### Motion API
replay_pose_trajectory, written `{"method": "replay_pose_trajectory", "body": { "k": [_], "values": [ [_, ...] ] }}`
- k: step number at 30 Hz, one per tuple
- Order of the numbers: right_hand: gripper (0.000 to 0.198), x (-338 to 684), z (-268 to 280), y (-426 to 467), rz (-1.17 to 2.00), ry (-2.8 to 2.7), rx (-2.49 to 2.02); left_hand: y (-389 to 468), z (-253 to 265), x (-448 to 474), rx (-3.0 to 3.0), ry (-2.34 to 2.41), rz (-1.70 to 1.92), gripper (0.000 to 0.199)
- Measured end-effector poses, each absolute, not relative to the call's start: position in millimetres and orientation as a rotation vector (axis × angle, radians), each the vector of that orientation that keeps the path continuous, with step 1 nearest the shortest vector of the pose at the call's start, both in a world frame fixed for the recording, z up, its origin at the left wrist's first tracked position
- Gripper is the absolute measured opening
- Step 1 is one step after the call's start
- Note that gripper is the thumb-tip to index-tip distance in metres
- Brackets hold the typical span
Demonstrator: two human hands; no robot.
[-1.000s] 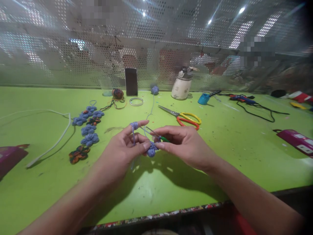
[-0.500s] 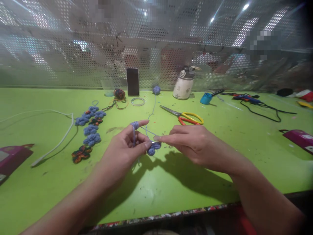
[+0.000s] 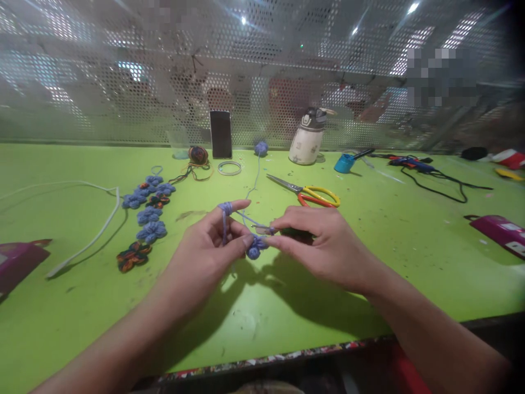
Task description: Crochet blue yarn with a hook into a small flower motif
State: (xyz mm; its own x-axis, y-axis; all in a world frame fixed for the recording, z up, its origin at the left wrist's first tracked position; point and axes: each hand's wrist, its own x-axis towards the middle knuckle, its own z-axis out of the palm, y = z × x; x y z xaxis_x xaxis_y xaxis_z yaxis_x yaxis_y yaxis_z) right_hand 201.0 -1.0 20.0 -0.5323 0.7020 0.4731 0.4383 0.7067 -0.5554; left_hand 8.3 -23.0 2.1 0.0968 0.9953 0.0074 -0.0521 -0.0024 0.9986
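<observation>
My left hand [image 3: 219,238] pinches a small blue-purple crochet flower [image 3: 255,249] between thumb and fingers, with yarn [image 3: 226,210] wound round its raised index finger. My right hand [image 3: 315,235] grips a thin metal crochet hook [image 3: 259,226], whose tip points left just above the flower; its handle is mostly hidden in the palm. Yarn loops sit on the hook near my right fingertips. From the left index finger one strand runs to the hook. Another strand leads back across the table to a blue-purple yarn ball [image 3: 261,148].
Finished crochet flowers [image 3: 151,232] lie at left, near a white cable [image 3: 110,210]. Scissors [image 3: 305,191] lie beyond my right hand. Farther back stand a phone [image 3: 221,134], a bottle [image 3: 307,139], a multicoloured yarn ball [image 3: 198,155], a tape roll [image 3: 229,168] and a blue pot [image 3: 344,163].
The hook has come up out of the flower, and its tip now shows above it. My right hand has turned and shifted slightly left; my left hand keeps its hold.
</observation>
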Motion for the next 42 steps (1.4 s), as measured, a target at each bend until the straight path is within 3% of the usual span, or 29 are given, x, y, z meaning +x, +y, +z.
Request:
{"method": "replay_pose_trajectory", "body": {
  "k": [6, 14, 42],
  "values": [
    [0.014, 191, 17, -1, 1.192, -1.961, -1.156, -25, 5, 11, 1.142, 1.026, 1.184, 0.061],
    [0.023, 199, 16, 9, 1.612, -1.779, -1.074, -27, 7, 8, 1.039, 0.988, 1.131, 0.067],
    [0.022, 205, 10, 14, 1.799, -1.662, -0.892, -36, 10, 12, 1.115, 1.005, 1.203, 0.064]
  ]
}}
